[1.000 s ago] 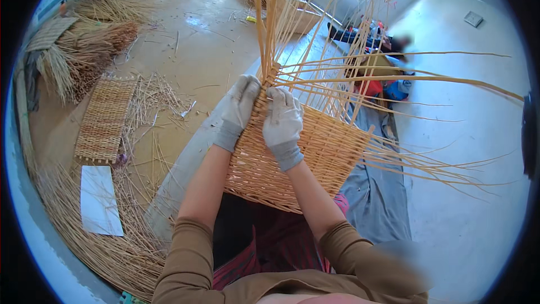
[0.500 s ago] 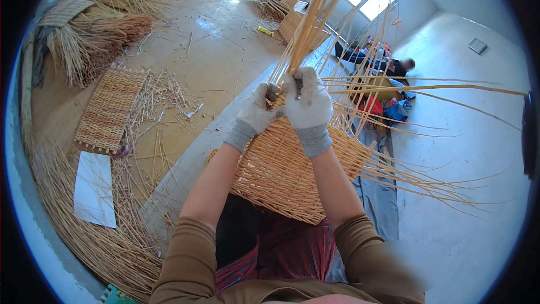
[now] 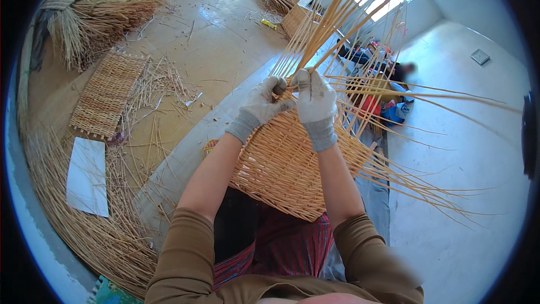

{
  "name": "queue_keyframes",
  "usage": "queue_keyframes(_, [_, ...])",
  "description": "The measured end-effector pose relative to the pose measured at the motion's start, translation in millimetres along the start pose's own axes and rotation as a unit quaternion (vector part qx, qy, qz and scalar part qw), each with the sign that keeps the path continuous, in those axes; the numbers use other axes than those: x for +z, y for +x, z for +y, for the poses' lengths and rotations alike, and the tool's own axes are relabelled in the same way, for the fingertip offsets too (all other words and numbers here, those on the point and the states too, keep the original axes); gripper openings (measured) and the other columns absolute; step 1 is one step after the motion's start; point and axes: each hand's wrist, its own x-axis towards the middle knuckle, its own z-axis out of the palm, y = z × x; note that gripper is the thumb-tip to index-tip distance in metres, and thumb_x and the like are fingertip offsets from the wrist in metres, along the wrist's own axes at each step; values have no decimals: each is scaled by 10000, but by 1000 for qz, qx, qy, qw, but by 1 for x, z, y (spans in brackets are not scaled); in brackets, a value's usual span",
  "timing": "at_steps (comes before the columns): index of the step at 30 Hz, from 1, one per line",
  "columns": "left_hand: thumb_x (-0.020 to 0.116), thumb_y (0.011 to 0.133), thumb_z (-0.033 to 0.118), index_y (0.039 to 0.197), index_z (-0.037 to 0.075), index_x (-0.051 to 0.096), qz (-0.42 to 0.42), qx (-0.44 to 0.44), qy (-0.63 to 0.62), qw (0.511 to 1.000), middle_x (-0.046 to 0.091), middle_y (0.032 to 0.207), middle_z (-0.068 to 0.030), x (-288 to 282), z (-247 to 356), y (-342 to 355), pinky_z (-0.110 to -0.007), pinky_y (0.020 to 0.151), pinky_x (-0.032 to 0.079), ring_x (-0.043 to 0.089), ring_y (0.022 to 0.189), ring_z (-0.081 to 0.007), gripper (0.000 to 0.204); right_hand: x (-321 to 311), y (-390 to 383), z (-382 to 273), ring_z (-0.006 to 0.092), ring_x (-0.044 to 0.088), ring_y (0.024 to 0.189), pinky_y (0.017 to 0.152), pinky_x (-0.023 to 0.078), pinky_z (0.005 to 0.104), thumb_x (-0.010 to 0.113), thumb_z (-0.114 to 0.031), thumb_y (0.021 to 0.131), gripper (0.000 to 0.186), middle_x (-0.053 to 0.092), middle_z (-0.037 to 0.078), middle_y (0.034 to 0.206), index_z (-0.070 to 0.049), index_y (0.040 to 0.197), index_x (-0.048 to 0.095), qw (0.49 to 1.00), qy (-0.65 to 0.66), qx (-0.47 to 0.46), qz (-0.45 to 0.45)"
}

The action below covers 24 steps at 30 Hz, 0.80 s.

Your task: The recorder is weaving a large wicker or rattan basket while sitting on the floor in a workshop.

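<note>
A partly woven wicker panel [image 3: 281, 163] rests tilted on my lap, with long loose willow rods [image 3: 332, 17] fanning up and out to the right from its far edge. Both my hands wear light grey gloves. My left hand [image 3: 261, 104] pinches the rods at the panel's upper edge. Right beside it, my right hand [image 3: 314, 97] is closed around a bunch of upright rods where they leave the weave. The fingertips of both hands are partly hidden among the rods.
A finished woven mat [image 3: 107, 93] and a white sheet [image 3: 87, 175] lie on the floor at left, amid scattered willow rods [image 3: 73, 219]. Bundles of straw [image 3: 95, 17] lie at far left. A person [image 3: 388, 84] sits beyond the panel. A grey ledge [image 3: 185, 157] runs beside me.
Both hands have risen along the rods and come closer together at the panel's upper edge. The panel has tilted up with them, and the view has shifted slightly.
</note>
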Motion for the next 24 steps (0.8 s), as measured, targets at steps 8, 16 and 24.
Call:
queue_keyframes(8, [891,797,288,1155,21,581,63,9,78,995,610,1015,-72,6,-2,-6,-318,866,508,574,932,-162,544,-8,-2,-7,390,679,718,637,535,425,608,-205,1004,210,682,192,816,-3,1016,666,999,13,-5,-35])
queue_keyframes(16, [760,919,111,1308,-7,577,59,-62,34,996,684,1128,-108,19,19,-17,-293,886,520,628,1000,-154,446,-63,-29,-26,110,677,661,591,546,268,586,-206,1041,225,704,75,859,-7,1051,689,999,32,-29,-23])
queue_keyframes(24, [731,948,141,1381,-7,573,21,-30,251,967,730,1132,-116,23,50,-14,-300,870,549,668,954,-144,484,-43,-102,97,176,699,754,656,581,281,562,-193,1054,247,690,69,890,30,1034,666,747,487,410,192])
